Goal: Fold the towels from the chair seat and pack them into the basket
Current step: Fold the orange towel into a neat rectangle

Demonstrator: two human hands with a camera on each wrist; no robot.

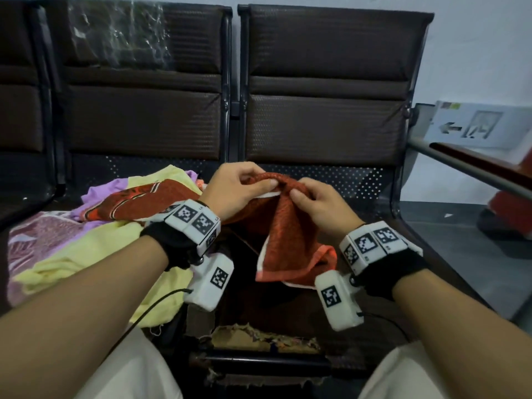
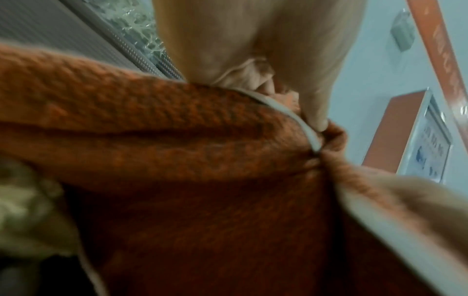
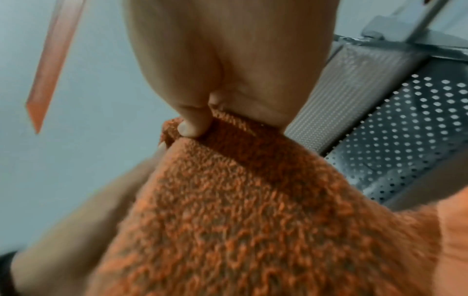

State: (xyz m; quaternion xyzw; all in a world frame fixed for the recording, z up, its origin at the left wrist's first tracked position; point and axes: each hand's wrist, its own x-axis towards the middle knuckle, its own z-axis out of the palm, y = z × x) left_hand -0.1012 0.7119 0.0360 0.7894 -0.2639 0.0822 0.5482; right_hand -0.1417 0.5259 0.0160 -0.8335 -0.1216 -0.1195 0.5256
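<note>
The row of dark padded chairs (image 1: 325,90) was taken as the landmark. On the seat left of the middle chair gap a heap of unfolded towels (image 1: 86,243) was spread, yellow, lilac and patterned red. No basket could be made out with certainty; a frayed dark shape (image 1: 264,338) low in front of the chairs may have been its rim.

In front of the right-hand chair's perforated seat (image 1: 345,180) an orange terry towel (image 1: 288,234) was held up in the air, its long axis hanging downward from a bunched top edge toward the person's lap, its white-bound hem lowest.

The top edge was gripped at almost one point, so both hands were equally near it. The left hand (image 1: 236,188) was curled over the edge from the heap's side, thumb and fingers pinching the cloth. The right hand (image 1: 316,200) was just beside it, on the side away from the heap, pinching the same edge between thumb (image 3: 191,128) and forefinger.

Judged from this, the hands would have to be drawn apart along that edge before a fold could be laid.
</note>
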